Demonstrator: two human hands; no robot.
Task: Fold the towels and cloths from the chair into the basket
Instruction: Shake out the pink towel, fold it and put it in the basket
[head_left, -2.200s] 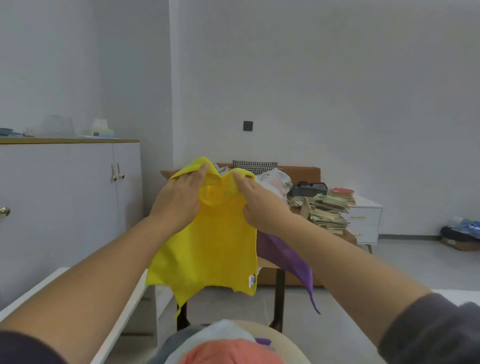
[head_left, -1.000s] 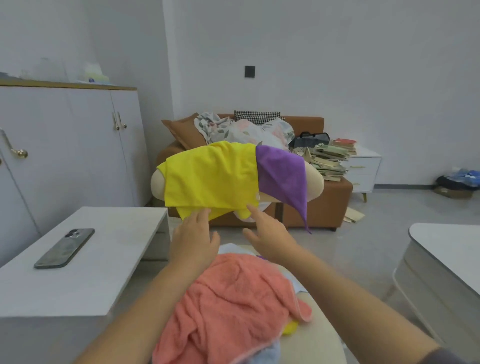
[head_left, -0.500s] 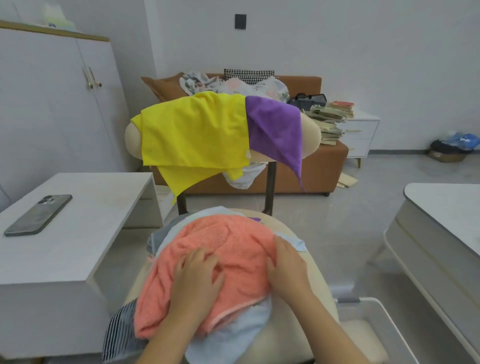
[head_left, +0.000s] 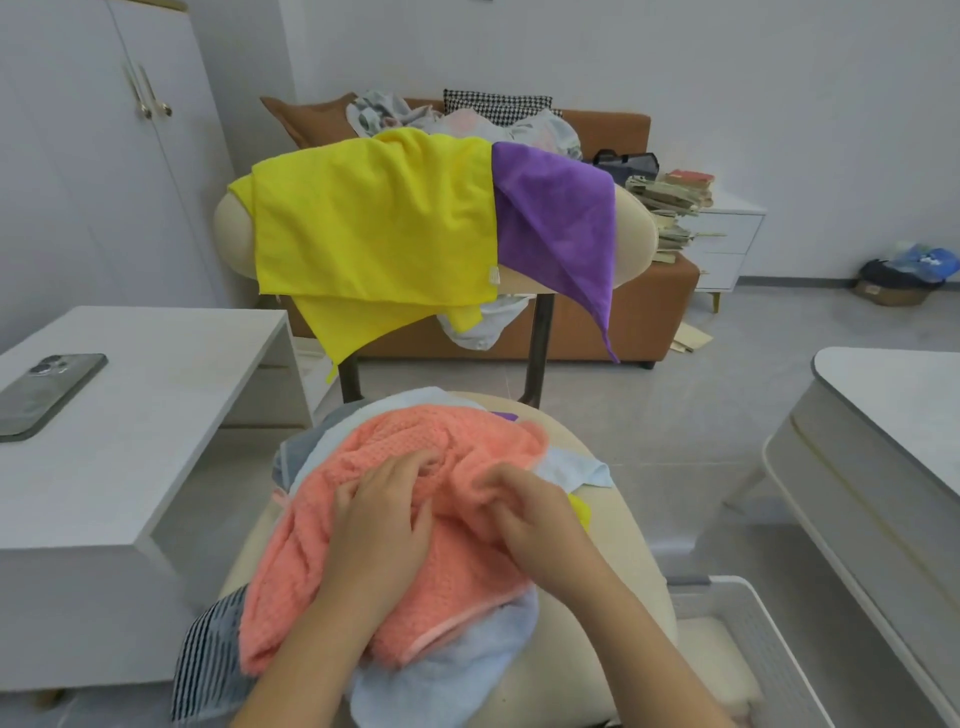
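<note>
Both hands sit on the coral towel (head_left: 415, 525), which tops the heap of cloths on the chair seat (head_left: 613, 587). The left hand (head_left: 382, 512) lies over the towel's middle with its fingers curled into the pile, bunching a ridge of fabric; the right hand (head_left: 524, 512) is just beside it toward the seat's right edge, fingers pressed together on a raised fold — so each hand is gathering cloth, not lying flat. The towel lies directly under both hands, its long axis running from the seat's back edge toward the front-left corner, where its hem hangs over a pale blue towel (head_left: 457, 670) and a striped cloth (head_left: 208, 660). It looks thick and waffle-textured, crumpled, with a thin trimmed edge showing at the front; it would likely lift as 1 heavy, floppy piece. The basket (head_left: 779, 649) stands low off the seat's right edge, nearer the right hand, and what shows of it looks empty, so the task seems barely begun. Over the chair's backrest, well apart from the hands, hang 2 more pieces: a yellow cloth (head_left: 374, 228) and a purple cloth (head_left: 556, 218) — touching, the purple 1 overlapping at the seam.
</note>
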